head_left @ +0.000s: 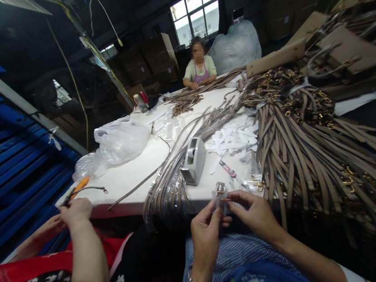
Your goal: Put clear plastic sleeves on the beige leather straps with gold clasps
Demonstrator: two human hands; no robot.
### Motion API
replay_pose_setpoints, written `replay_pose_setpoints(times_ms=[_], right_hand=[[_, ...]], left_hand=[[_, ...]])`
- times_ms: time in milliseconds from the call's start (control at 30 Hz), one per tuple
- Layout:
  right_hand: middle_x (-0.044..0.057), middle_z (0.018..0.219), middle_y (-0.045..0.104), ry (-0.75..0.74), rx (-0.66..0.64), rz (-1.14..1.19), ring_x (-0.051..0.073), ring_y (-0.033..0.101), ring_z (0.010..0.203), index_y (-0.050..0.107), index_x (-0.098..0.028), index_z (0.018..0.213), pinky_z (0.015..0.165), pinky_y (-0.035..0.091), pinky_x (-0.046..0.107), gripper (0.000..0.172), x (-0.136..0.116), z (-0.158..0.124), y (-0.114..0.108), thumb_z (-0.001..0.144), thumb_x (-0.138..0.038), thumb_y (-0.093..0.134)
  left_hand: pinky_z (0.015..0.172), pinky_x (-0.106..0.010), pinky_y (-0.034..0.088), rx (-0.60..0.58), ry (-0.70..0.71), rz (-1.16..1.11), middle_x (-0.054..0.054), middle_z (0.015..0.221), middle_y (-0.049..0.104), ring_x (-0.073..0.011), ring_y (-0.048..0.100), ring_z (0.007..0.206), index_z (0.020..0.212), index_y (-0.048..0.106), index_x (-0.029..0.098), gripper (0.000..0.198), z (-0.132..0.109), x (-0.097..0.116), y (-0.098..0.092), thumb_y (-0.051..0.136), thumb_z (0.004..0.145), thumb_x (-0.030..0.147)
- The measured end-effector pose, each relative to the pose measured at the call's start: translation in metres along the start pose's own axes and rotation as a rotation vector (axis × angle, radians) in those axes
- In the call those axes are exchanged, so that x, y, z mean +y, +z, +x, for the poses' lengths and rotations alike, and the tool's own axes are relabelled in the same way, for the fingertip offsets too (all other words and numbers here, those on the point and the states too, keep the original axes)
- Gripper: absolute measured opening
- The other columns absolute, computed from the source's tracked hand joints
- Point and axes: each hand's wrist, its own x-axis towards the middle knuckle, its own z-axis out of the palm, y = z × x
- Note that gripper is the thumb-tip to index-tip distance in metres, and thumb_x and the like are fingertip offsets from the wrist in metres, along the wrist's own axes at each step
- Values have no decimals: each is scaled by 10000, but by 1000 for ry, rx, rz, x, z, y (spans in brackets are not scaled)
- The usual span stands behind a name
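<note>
A metal buckle (220,187) on a short strap end, with clear plastic about it, stands up between my two hands at the table's front edge. My left hand (204,230) wears a metal bangle at the wrist and pinches the strap end just below the buckle. From the right, my right hand (253,213) is closed, thumb and forefinger on the same piece by a small gold-coloured part. My fingers hide the lower end of it. Just beyond lie a pink-and-white cutter (227,169) and a grey tape dispenser (193,161).
Many brown straps (288,147) with gold hardware hang over the right edge. Plastic-wrapped straps (166,187) lie left of the dispenser, white paper strips (233,137) behind it. Plastic bags (122,140) lie farther left. A co-worker's hand (76,212) works at left; another person (199,66) sits opposite.
</note>
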Motion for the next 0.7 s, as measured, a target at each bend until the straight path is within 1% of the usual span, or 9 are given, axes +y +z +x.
replay_pose_setpoints(times_ms=[67,100,167,233,267,367,467,600,700], right_hand=[[85,996,756,118,-51,219,269,686,957,736,-192,960,902,520,410,300,-1,0,4,732,-387,746],[89,1075,740,162,-83,315,271,666,1025,723,-193,1027,948,497,420,366,-1,0,5,717,-383,766],[82,1198,693,199,-116,446,265,616,1129,689,-205,1131,1034,433,428,471,-1,0,7,696,-351,799],[76,1198,693,203,-119,527,259,609,1137,682,-205,1151,1061,404,434,484,-1,0,9,699,-326,806],[76,1164,709,208,-117,566,260,624,1110,692,-200,1134,1050,414,436,459,0,0,10,706,-322,803],[67,1064,741,237,-142,708,253,663,1015,722,-203,1071,973,478,416,377,2,3,13,719,-312,798],[45,1025,747,240,-143,820,229,671,975,737,-224,1020,914,508,359,322,5,6,15,716,-305,805],[24,1038,738,213,-90,856,197,665,956,725,-244,1036,895,497,309,312,8,9,17,737,-299,793],[27,1028,737,191,-67,861,195,664,937,718,-233,1039,876,493,304,307,12,12,20,745,-295,786]], left_hand=[[624,-267,569,24,81,100,-96,1018,743,-193,694,685,1139,706,158,383,3,0,0,661,831,382],[659,-277,576,47,144,165,-92,1050,738,-210,703,737,1126,714,179,347,6,0,-1,652,839,364],[800,-301,570,75,281,303,-73,1110,721,-241,699,912,1110,723,225,281,10,-1,-2,628,858,306],[942,-321,518,61,382,404,-55,1150,707,-246,656,1063,1114,720,254,269,13,-2,-2,599,874,247],[975,-328,500,43,410,434,-52,1158,703,-243,644,1090,1124,714,259,277,14,-2,-1,583,882,228],[982,-342,502,-6,448,476,-52,1170,696,-230,648,1085,1158,693,257,304,18,-5,4,549,897,195],[995,-351,498,-22,476,508,-42,1174,696,-212,645,1093,1169,682,249,328,24,-9,9,538,892,149],[998,-339,499,-17,477,533,-32,1174,697,-190,646,1097,1162,682,247,350,32,-13,11,533,876,108],[980,-346,514,-7,479,539,-35,1172,698,-195,651,1091,1161,683,250,352,38,-15,10,531,871,117]])
